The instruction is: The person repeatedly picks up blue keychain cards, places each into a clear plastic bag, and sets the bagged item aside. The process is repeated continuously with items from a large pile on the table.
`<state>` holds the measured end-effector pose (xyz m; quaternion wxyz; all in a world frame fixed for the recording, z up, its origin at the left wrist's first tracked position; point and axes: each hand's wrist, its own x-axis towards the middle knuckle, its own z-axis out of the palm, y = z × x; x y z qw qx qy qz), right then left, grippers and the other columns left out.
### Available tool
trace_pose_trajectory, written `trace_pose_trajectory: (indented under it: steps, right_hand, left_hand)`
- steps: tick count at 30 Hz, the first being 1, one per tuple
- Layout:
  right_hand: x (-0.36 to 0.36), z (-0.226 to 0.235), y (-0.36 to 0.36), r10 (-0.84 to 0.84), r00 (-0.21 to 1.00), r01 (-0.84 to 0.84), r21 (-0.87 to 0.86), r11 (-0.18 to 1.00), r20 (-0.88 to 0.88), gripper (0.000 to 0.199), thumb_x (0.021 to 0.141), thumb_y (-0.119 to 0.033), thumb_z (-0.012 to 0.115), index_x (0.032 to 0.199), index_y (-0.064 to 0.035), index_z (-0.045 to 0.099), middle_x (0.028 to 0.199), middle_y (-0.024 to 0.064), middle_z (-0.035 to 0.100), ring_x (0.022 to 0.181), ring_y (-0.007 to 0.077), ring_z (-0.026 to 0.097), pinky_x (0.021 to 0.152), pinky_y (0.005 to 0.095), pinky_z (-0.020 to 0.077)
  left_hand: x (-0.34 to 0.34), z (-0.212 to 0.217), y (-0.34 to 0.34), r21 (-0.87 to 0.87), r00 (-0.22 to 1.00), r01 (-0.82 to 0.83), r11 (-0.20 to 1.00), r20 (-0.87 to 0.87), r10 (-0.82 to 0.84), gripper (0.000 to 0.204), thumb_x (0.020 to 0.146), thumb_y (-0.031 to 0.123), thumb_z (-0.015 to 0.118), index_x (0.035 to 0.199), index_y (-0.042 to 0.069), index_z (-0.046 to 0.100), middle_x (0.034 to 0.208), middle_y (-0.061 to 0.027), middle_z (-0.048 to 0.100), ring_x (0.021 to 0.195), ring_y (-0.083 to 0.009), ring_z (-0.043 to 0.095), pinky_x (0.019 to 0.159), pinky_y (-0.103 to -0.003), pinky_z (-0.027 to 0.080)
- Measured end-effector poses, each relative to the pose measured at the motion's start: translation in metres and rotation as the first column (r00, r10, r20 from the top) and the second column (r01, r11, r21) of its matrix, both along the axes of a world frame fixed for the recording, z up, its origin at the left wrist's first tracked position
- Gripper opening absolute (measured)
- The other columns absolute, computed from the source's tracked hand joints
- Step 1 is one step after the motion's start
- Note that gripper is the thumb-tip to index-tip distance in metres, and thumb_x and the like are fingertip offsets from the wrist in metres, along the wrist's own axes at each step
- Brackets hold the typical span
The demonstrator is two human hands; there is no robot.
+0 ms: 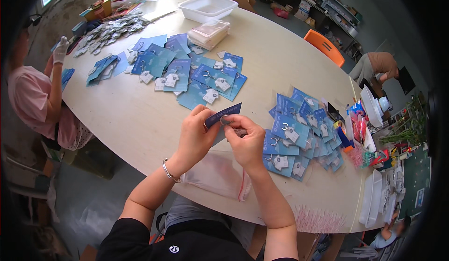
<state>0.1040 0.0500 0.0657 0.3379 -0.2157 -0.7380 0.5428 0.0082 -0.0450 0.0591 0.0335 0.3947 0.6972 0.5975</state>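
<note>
Near frame centre, a blue card (pixel 223 114) (long axis rising toward upper right) was pinched by the left hand (pixel 196 135); the right hand (pixel 245 139) was closed on a metal key ring (pixel 226 120) at its lower edge.

A dark blue rectangular card (pixel 224 114) sat pinched between the left hand (pixel 196 137) and the right hand (pixel 245 142). Blue cards with white tags (pixel 299 135) lay fanned just to the right, and more blue cards (pixel 187 71) spread across the table's middle. Clear flat bags (pixel 208 33) were stacked beyond them, and one clear bag with a red strip (pixel 220 174) lay beneath the wrists.
</note>
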Motion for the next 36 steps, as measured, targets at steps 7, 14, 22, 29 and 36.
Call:
trace_pose_trajectory:
  steps: [7, 14, 22, 29, 36]
  right_hand:
    - [-0.002, 0.007, -0.006, -0.052, 0.999, 0.052, 0.086, 0.995, -0.002, 0.027, 0.072, 0.003, 0.059, 0.097, -0.0034, 0.067, 0.070, 0.0087, 0.067, 0.060, 0.0095, 0.064, 0.057, 0.0219, 0.0491]
    - [-0.003, 0.005, -0.006, -0.075, 0.997, 0.072, 0.213, 0.974, 0.007, 0.028, 0.070, 0.000, 0.059, 0.097, -0.0032, 0.068, 0.071, 0.0106, 0.067, 0.060, 0.0159, 0.066, 0.057, 0.0259, 0.0515]
    - [0.000, 0.018, 0.001, -0.052, 0.985, 0.009, 0.248, 0.969, 0.166, 0.026, 0.069, -0.002, 0.059, 0.094, -0.0042, 0.067, 0.070, 0.0120, 0.066, 0.060, 0.0206, 0.066, 0.058, 0.0301, 0.0512]
    - [0.004, 0.028, 0.011, 0.007, 0.972, -0.124, 0.488, 0.864, 0.235, 0.021, 0.069, -0.003, 0.059, 0.088, -0.0065, 0.066, 0.074, 0.0111, 0.065, 0.063, 0.0250, 0.064, 0.058, 0.0361, 0.0497]
    - [0.003, 0.036, 0.014, 0.002, 0.964, -0.149, 0.538, 0.830, 0.264, 0.019, 0.069, -0.003, 0.059, 0.088, -0.0070, 0.062, 0.070, 0.0111, 0.064, 0.061, 0.0256, 0.064, 0.057, 0.0367, 0.0493]
  left_hand:
    - [0.001, -0.002, 0.000, -0.007, 0.997, -0.036, 0.999, -0.066, 0.036, 0.012, 0.074, -0.002, 0.065, 0.085, -0.003, 0.062, 0.078, -0.0105, 0.056, 0.057, -0.0207, 0.056, 0.050, -0.030, 0.043]
    - [-0.001, -0.002, 0.000, -0.036, 0.999, -0.007, 0.999, 0.037, 0.009, 0.013, 0.073, -0.001, 0.067, 0.085, -0.003, 0.063, 0.078, -0.0094, 0.056, 0.059, -0.0186, 0.057, 0.049, -0.028, 0.044]
    - [-0.008, -0.015, -0.001, 0.070, 0.967, 0.118, 0.991, 0.218, -0.130, 0.015, 0.074, -0.001, 0.067, 0.088, -0.004, 0.063, 0.078, -0.0064, 0.058, 0.059, -0.0123, 0.055, 0.051, -0.025, 0.046]
    - [-0.015, -0.014, -0.005, 0.096, 0.870, 0.251, 0.963, 0.415, -0.268, 0.014, 0.085, 0.008, 0.064, 0.088, -0.005, 0.061, 0.071, -0.0039, 0.059, 0.058, -0.0063, 0.050, 0.051, -0.021, 0.042]
    - [-0.010, -0.005, -0.001, 0.208, 0.698, 0.286, 0.935, 0.624, -0.352, 0.024, 0.090, 0.022, 0.060, 0.089, -0.002, 0.063, 0.072, 0.0001, 0.060, 0.059, -0.0042, 0.049, 0.053, -0.019, 0.041]
